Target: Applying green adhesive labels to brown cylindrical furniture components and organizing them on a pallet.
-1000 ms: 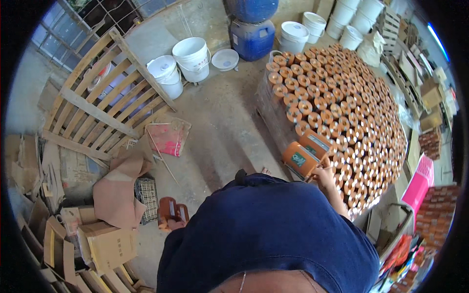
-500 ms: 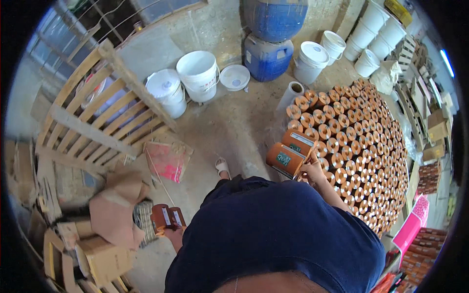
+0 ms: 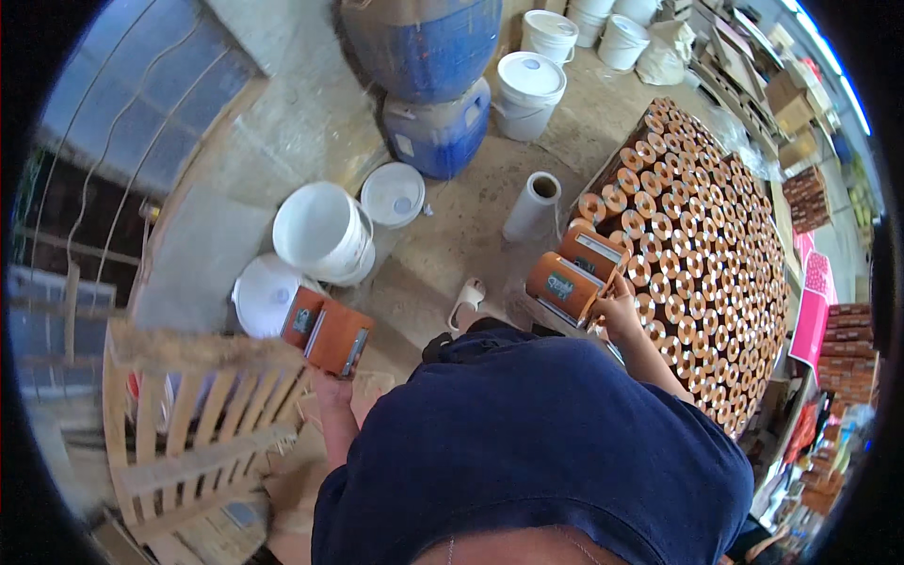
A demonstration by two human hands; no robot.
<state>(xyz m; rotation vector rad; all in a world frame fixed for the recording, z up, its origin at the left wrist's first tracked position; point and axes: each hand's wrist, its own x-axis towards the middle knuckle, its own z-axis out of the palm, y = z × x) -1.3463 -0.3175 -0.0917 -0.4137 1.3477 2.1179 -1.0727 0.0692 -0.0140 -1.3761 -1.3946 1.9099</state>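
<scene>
My left hand (image 3: pixel 331 384) is raised on the left, closed on a pair of orange-brown rolls (image 3: pixel 336 337) with pale label strips and a green patch. On the right, my right hand (image 3: pixel 617 313) grips two more orange-brown rolls (image 3: pixel 551 280), which lie side by side and carry green labels. Its fingers wrap the end nearest the stack and are partly hidden. Just beyond that hand stands a large stack of similar rolls (image 3: pixel 699 231), packed closely with their round ends and hollow cores showing.
A wrapped film roll (image 3: pixel 533 209) stands upright by the stack. White buckets (image 3: pixel 320 231) and a lid (image 3: pixel 394 195) sit along the wall near blue drums (image 3: pixel 438 127). A slatted wooden pallet (image 3: pixel 202 414) leans at lower left. Pink sheeting (image 3: pixel 812 315) hangs at far right.
My left hand has swung up and forward with its two rolls, from low beside my body to near the buckets. The view has turned left. My right hand still holds its pair by the stack.
</scene>
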